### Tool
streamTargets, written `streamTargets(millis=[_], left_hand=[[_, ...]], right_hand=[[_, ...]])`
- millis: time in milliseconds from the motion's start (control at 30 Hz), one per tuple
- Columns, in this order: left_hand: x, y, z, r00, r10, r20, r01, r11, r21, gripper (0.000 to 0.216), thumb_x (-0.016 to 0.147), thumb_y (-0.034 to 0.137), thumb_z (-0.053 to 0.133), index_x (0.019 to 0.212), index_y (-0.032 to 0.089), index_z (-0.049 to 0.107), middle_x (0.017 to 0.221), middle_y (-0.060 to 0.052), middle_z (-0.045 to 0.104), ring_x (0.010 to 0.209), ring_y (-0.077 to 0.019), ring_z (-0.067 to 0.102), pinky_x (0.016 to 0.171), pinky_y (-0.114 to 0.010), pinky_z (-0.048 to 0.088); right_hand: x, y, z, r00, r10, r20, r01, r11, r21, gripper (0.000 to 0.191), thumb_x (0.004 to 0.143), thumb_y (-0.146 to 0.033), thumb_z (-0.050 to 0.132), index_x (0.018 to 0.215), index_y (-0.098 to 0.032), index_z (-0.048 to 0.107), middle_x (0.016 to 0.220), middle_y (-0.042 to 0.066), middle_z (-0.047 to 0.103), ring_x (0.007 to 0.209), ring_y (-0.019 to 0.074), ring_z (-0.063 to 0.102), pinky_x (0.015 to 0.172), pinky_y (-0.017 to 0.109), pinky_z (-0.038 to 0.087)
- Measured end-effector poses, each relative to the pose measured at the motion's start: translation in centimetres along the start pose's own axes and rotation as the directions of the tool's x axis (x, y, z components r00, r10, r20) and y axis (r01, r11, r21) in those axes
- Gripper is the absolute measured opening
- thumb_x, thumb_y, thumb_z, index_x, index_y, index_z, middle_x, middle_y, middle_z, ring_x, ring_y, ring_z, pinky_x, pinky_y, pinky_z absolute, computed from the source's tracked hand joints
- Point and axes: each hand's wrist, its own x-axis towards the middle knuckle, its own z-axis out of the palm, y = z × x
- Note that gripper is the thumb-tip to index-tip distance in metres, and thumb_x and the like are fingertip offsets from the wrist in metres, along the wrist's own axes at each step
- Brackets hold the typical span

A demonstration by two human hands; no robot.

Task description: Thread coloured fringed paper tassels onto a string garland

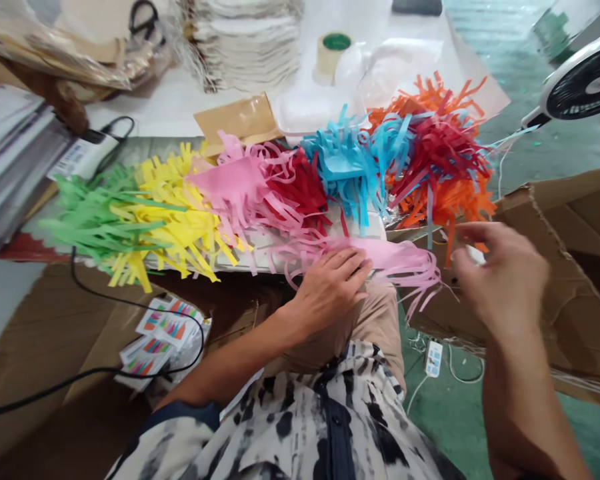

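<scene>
A row of fringed paper tassels lies on a board across my lap: green (93, 217), yellow (177, 213), pink (240, 190), dark red (300, 183), blue (343, 163) and orange with red (437, 147). My left hand (330, 287) lies flat, fingers stretched, pressing a pink fringed sheet (397, 260) against my knee. My right hand (500, 280) hovers just right of that sheet's fringe, slightly blurred, fingers loosely curled and apart; nothing shows in it.
A tape roll (333, 57) and stacked white sheets (250, 43) sit at the back. A fan (585, 80) stands at right, above an open cardboard box (575, 267). A black cable (130, 303) crosses packets of printed cards (160, 340) at lower left. A power strip (433, 358) lies on the floor.
</scene>
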Motion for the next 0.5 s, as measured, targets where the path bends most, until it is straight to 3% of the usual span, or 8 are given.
streamTargets(millis=[67,100,167,233,300,400,500], left_hand=[[0.1,0.0,-0.1,1.000,0.005,-0.017,-0.005,1.000,0.001,0.048,0.098,0.038,0.072,0.141,0.016,0.066,0.148,-0.013,0.068,0.139,-0.0287,0.062,0.120,-0.046,0.052],[0.1,0.0,0.0,1.000,0.006,-0.027,-0.006,1.000,0.004,0.047,0.099,0.038,0.071,0.140,0.016,0.067,0.147,-0.013,0.068,0.138,-0.0286,0.062,0.119,-0.046,0.053],[0.2,0.0,0.0,0.999,0.011,-0.037,-0.011,1.000,0.011,0.045,0.101,0.036,0.069,0.141,0.016,0.067,0.147,-0.013,0.068,0.137,-0.0290,0.063,0.118,-0.046,0.053],[0.3,-0.3,0.1,0.999,0.039,-0.035,-0.039,0.999,0.010,0.044,0.101,0.032,0.069,0.141,0.014,0.066,0.148,-0.013,0.067,0.138,-0.0292,0.063,0.119,-0.045,0.053],[0.1,-1.3,-0.1,0.994,0.103,-0.039,-0.103,0.995,-0.005,0.042,0.101,0.029,0.069,0.139,0.014,0.067,0.148,-0.013,0.068,0.139,-0.0286,0.063,0.119,-0.044,0.053],[-0.9,-3.8,-1.1,0.983,0.170,-0.065,-0.173,0.984,-0.032,0.033,0.102,0.032,0.067,0.132,0.017,0.072,0.140,-0.009,0.074,0.137,-0.0279,0.066,0.118,-0.046,0.054],[-2.4,-6.9,-3.5,0.991,0.100,-0.090,-0.104,0.994,-0.037,0.023,0.103,0.037,0.067,0.114,0.022,0.079,0.125,-0.005,0.081,0.127,-0.0264,0.071,0.115,-0.049,0.054]], right_hand=[[-0.9,-0.1,-1.1,0.976,-0.040,-0.212,0.046,0.999,0.024,0.029,0.084,-0.014,0.060,0.107,-0.020,0.078,0.105,0.011,0.081,0.095,0.0296,0.074,0.082,0.042,0.053],[-1.6,-0.7,-1.2,0.968,-0.123,-0.221,0.144,0.986,0.080,0.030,0.085,-0.013,0.059,0.108,-0.020,0.078,0.107,0.011,0.081,0.101,0.0296,0.075,0.088,0.043,0.054],[-3.2,-2.3,-0.5,0.923,-0.377,-0.080,0.385,0.901,0.200,0.030,0.092,-0.013,0.058,0.113,-0.022,0.077,0.116,0.009,0.081,0.113,0.0285,0.073,0.101,0.045,0.052],[-4.6,-3.7,1.0,0.841,-0.539,0.050,0.526,0.835,0.162,0.028,0.097,-0.018,0.061,0.121,-0.020,0.076,0.126,0.011,0.080,0.121,0.0302,0.071,0.106,0.047,0.048],[-5.3,-4.1,2.5,0.823,-0.561,0.091,0.550,0.826,0.124,0.028,0.100,-0.021,0.064,0.125,-0.017,0.075,0.129,0.011,0.079,0.122,0.0298,0.071,0.108,0.047,0.046],[-5.4,-3.5,3.7,0.844,-0.531,0.076,0.515,0.842,0.161,0.025,0.101,-0.021,0.066,0.124,-0.017,0.076,0.127,0.009,0.080,0.120,0.0267,0.073,0.109,0.044,0.045],[-4.9,-2.8,3.7,0.856,-0.512,0.075,0.492,0.850,0.187,0.021,0.101,-0.021,0.066,0.118,-0.020,0.077,0.124,0.007,0.081,0.116,0.0259,0.074,0.107,0.044,0.044]])
